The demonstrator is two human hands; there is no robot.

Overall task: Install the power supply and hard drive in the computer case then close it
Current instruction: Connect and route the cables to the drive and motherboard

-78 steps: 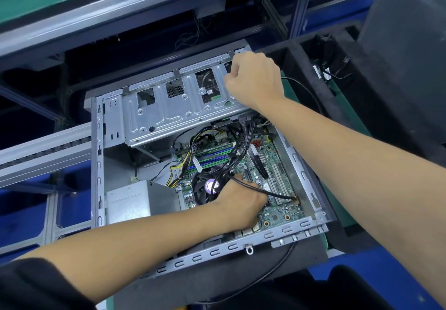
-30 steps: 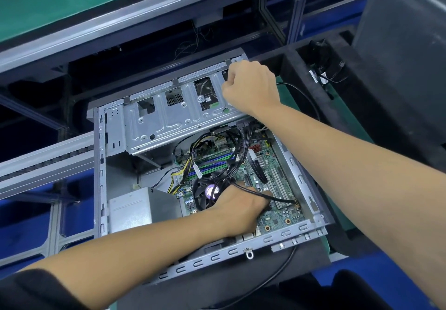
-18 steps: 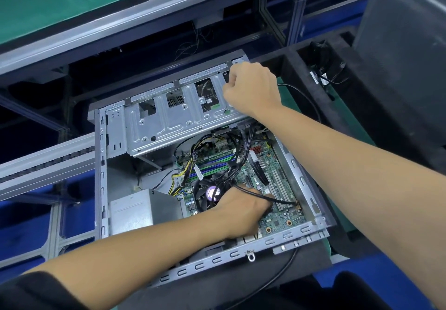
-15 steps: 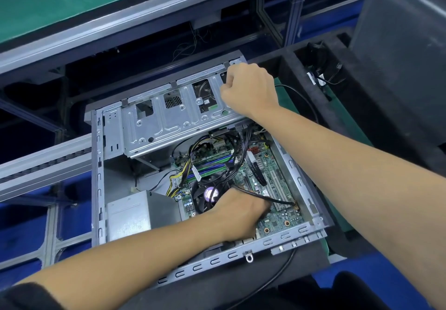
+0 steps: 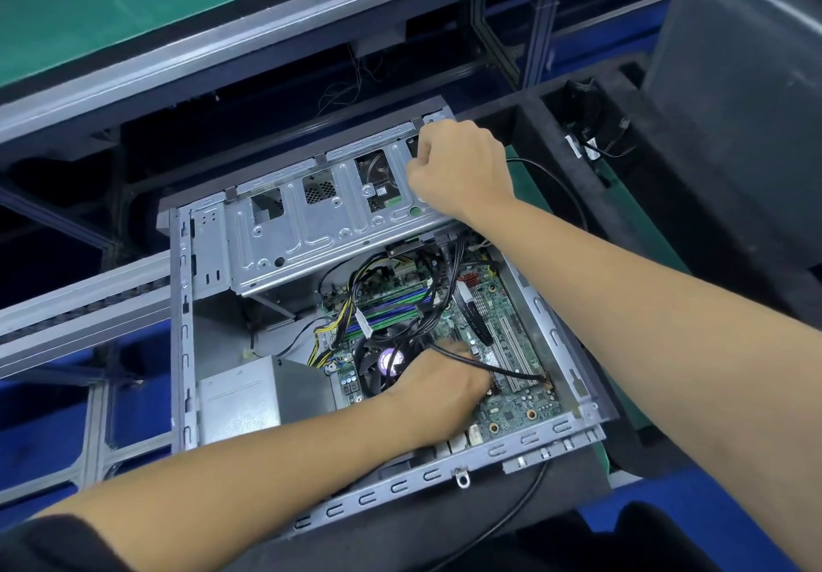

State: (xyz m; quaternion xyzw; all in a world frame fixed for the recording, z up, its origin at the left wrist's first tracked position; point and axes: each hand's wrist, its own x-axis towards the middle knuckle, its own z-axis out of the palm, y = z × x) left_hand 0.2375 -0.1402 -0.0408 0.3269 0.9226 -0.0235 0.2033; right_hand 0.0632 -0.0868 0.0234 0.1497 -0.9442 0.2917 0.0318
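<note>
The open computer case (image 5: 445, 476) lies on its side with the motherboard (image 5: 520, 407) exposed. A silver power supply (image 5: 240, 402) sits in its near left corner. The metal drive cage (image 5: 311, 233) spans the far side, and a labelled part (image 5: 380, 191) shows through one of its openings. My right hand (image 5: 458, 166) is curled in a fist over the cage's far right end, its fingertips hidden. My left hand (image 5: 440, 393) rests on the board beside the CPU fan (image 5: 387, 362), fingers curled at a black cable (image 5: 511, 369) that runs right to a board connector.
Black foam blocks (image 5: 622, 224) surround the case. A dark grey panel (image 5: 734, 60) stands at the far right. A green-topped bench (image 5: 133, 2) runs along the back, and a metal conveyor rail (image 5: 66, 304) lies at left. Another black cable (image 5: 511, 522) trails under the case's front edge.
Both hands stay where they were, the right at the cage's end and the left on the board. Only the view shifts slightly.
</note>
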